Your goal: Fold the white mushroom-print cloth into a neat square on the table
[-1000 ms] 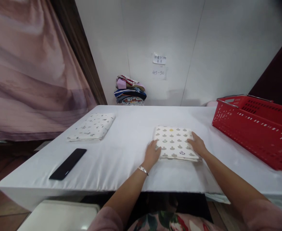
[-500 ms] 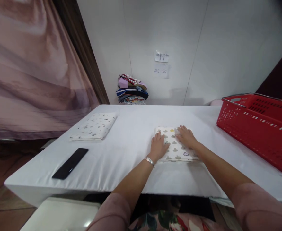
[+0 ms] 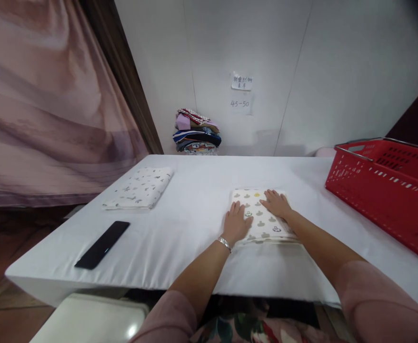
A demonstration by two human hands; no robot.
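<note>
A folded white cloth (image 3: 262, 224) printed with grey mushroom-like shapes lies flat on the white-covered table (image 3: 194, 190) in front of me. On its left edge rests my left hand (image 3: 236, 223), palm down with the fingers stretched out. My right hand (image 3: 277, 205) is spread flat over the upper right part, hiding that corner. Neither hand grips the cloth. A second folded white cloth (image 3: 141, 188), with small dark prints, lies by itself on the left side of the table.
A black phone-like slab (image 3: 103, 244) lies near the front left. At the right stands a red plastic basket (image 3: 383, 190). A stack of folded fabrics (image 3: 197, 133) sits beyond the far edge, against the wall. A white stool-like surface (image 3: 91, 319) is below the front left.
My left hand has slid slightly down along the cloth's left edge. My right hand has shifted a little on the upper right part. The cloth stays folded and flat.
</note>
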